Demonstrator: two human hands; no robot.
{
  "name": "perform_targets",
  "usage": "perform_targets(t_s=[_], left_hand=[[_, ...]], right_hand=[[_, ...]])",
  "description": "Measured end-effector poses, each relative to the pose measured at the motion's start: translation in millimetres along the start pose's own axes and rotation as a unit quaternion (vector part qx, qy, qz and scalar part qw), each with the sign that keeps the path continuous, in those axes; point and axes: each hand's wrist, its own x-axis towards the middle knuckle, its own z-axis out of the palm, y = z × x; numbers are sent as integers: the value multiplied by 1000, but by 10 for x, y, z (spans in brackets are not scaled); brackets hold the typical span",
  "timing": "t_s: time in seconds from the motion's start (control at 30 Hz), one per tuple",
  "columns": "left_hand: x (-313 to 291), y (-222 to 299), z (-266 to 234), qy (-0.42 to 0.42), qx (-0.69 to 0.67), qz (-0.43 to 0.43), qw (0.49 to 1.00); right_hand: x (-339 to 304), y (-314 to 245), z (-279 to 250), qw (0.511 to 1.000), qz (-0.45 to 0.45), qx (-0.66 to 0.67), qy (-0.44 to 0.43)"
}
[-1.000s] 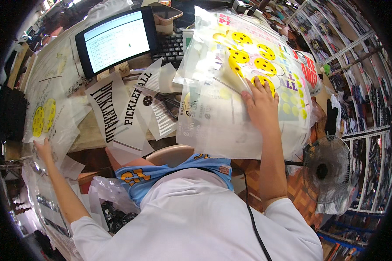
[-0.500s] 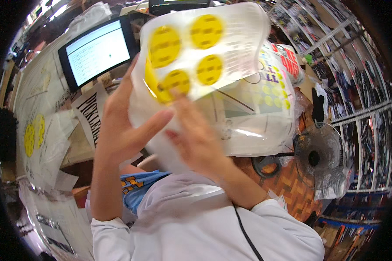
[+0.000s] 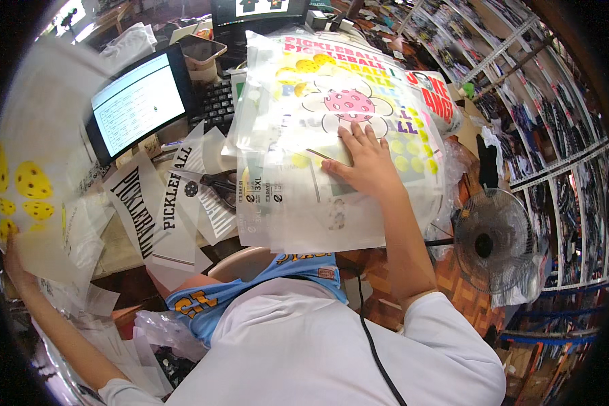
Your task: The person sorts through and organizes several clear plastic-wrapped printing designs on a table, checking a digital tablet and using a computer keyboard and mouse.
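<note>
My right hand (image 3: 363, 162) lies flat, fingers spread, on a stack of clear transfer sheets (image 3: 304, 203) printed with coloured letters, a pink-centred flower and yellow dots. My left hand (image 3: 15, 264) is far out at the left edge. It grips the lower edge of a translucent sheet with yellow balls (image 3: 27, 189), which is lifted and blurred with motion. Under my chest lies a blue garment (image 3: 210, 304) with yellow lettering.
A monitor (image 3: 139, 101) and a black keyboard (image 3: 213, 101) stand at the back. Black-lettered sheets (image 3: 155, 210) and black scissors (image 3: 216, 183) lie in the middle. A small fan (image 3: 494, 240) stands at the right. Racks of garments (image 3: 555, 135) line the right wall.
The sheet with yellow balls was in front of my face, held in both hands. My left hand has carried it off to the left. My right hand has gone down onto the stack.
</note>
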Motion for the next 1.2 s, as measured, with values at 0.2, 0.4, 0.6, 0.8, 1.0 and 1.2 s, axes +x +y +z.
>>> perform_targets(t_s=[0.2,0.4,0.6,0.8,1.0,1.2], left_hand=[[-216,-1577,-840,-19,-25,-177,984],[-798,-501,176,97,11,-265,959],[-886,-189,-87,78,-119,-246,959],[-955,-796,-430,146,280,-92,944],[-1254,-152,89,109,587,62,800],[-2152,1836,1572,-399,-307,-105,858]], right_hand=[[148,296,442,996,-28,55,59],[-115,552,-16,935,123,322,84],[-511,282,-325,869,208,416,169],[-691,321,-220,709,230,620,244],[-620,-163,-314,765,185,591,176],[-641,-1469,-64,889,-257,371,70]])
